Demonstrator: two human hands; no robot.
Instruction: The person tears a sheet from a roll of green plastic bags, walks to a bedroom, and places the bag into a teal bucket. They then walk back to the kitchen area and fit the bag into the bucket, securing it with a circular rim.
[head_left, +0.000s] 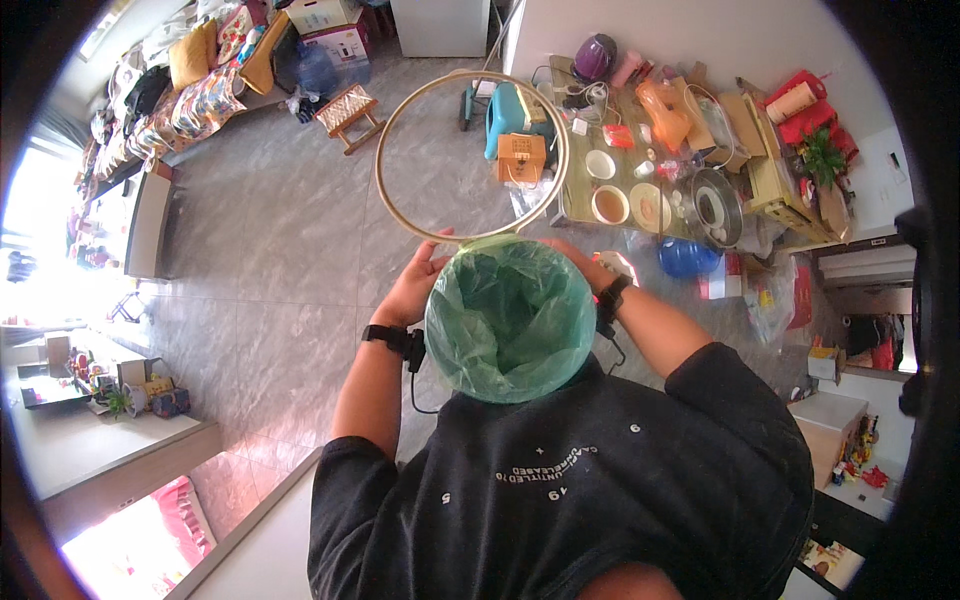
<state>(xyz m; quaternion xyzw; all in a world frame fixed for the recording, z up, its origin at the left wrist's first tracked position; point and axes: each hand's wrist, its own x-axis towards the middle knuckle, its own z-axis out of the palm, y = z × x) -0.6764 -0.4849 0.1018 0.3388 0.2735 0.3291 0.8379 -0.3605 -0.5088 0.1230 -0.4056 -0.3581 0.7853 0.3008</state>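
A bin-like round container lined with a translucent green plastic bag (510, 322) is close in front of my chest, its opening facing up. Beyond its far rim, a thin beige ring (384, 176) stands raised, and some of the bag bunches where the two meet. My left hand (415, 283) is at the far left of the rim, fingers bent against the bag's edge, one fingertip by the ring. On the far right side, my right hand (581, 262) reaches behind the bag, which hides its fingertips. Most of the container's outer wall is out of sight.
To the right stands a low table (577, 202) with bowls (610, 205), a metal pan (716, 206) and a purple kettle (595, 58). A wooden box (520, 159) is beside it. Farther off are a folding stool (349, 114) and a water jug (313, 69) on grey tile floor (277, 217).
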